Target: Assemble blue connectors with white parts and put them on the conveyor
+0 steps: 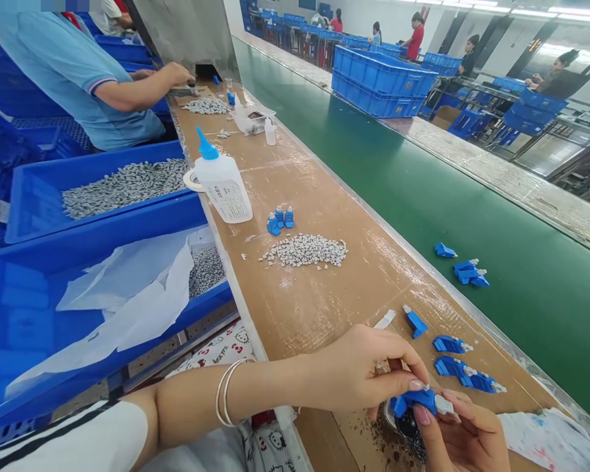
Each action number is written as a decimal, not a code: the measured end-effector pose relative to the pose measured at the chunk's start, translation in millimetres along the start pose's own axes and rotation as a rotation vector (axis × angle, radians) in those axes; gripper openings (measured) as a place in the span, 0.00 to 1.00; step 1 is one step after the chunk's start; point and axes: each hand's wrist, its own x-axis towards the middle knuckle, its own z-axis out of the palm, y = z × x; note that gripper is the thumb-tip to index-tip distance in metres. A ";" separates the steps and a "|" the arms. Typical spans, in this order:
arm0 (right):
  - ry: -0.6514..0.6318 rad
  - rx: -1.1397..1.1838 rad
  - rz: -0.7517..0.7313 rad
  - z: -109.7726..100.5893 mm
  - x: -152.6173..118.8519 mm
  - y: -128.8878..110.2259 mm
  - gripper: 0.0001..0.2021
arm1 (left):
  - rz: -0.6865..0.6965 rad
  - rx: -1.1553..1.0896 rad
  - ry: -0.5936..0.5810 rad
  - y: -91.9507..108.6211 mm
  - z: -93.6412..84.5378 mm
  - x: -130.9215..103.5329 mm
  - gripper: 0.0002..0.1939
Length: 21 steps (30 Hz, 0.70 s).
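My left hand (373,373) reaches in from the left, its thumb and fingers pinched on a blue part (420,398) near the bottom right. My right hand (459,432) grips the same part from the other side, beside its light grey tip (444,404). Beneath both hands is a round container (407,432) of dark material, partly covered by them. More blue pieces with grey tips (452,345) lie on the brown table just beyond. A pile of small grey pieces (307,251) sits farther up the table, with several upright blue parts (279,219) behind it.
A white bottle with a blue spout (223,187) stands at the table's left edge. Blue bins (98,328) line the left side. Blue pieces (467,272) lie on the green conveyor (373,170). A stained cloth (553,439) is at lower right. Another person (93,78) works at the far left.
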 end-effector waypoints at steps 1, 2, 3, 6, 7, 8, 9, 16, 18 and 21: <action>-0.004 0.006 -0.011 1.6 0.4 -0.7 0.11 | -0.021 -0.026 -0.009 0.0 0.0 -0.3 0.07; -0.011 0.012 -0.013 2.2 0.3 -0.5 0.12 | -0.024 -0.037 -0.017 0.1 -0.2 -0.5 0.07; -0.013 0.020 -0.018 2.0 -0.2 0.4 0.12 | -0.016 -0.038 -0.023 0.4 -0.4 -0.4 0.06; -0.016 0.042 -0.019 -0.8 -2.9 4.6 0.12 | 0.023 -0.022 -0.044 1.5 -1.0 0.2 0.06; -0.021 0.047 -0.020 -1.7 -3.7 5.7 0.11 | 0.035 -0.013 -0.051 1.9 -1.2 0.4 0.06; -0.030 0.048 -0.018 -2.5 -4.3 6.6 0.11 | 0.045 0.000 -0.055 2.2 -1.3 0.4 0.06; -0.042 0.047 -0.017 -3.2 -4.7 7.2 0.11 | 0.052 0.015 -0.057 2.4 -1.4 0.3 0.06; -0.070 0.037 -0.046 -7.0 -5.4 10.8 0.13 | 0.225 0.235 -0.003 -0.2 -1.0 -0.6 0.07; -0.055 0.031 -0.046 -7.4 -6.5 12.5 0.13 | 0.283 0.306 0.027 -3.7 0.5 -1.2 0.07; -0.029 0.029 -0.025 -6.9 -8.1 15.2 0.12 | 0.307 0.327 0.049 -10.1 3.4 -3.4 0.09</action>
